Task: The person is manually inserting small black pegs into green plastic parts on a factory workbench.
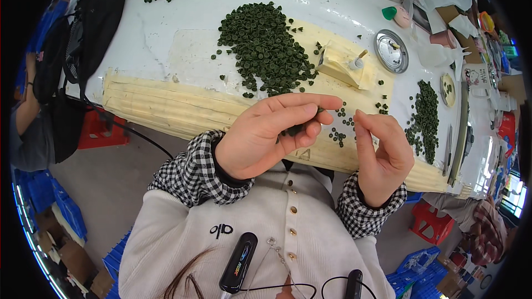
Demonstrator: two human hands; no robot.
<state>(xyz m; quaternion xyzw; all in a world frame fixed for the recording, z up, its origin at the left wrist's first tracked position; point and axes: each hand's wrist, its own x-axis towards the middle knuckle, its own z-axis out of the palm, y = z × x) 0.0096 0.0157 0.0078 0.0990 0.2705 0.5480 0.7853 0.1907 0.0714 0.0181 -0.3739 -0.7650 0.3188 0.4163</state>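
Grey flooring (138,158) is running beneath a white desk (160,16); a red stool (102,131) is standing left. Small green parts (260,44) are lying heaped mid-desk. The left hand (260,127) is grasping some; whether the right hand's grip (385,147) is holding any, I cannot tell.

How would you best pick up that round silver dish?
Probably by the near rim of the silver dish, coming from the person's side with the right hand. It lies flat and round, with the yellow block standing to its left.

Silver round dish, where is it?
In the head view, the silver dish is on the white table, right of centre, just up and right of the cream block.
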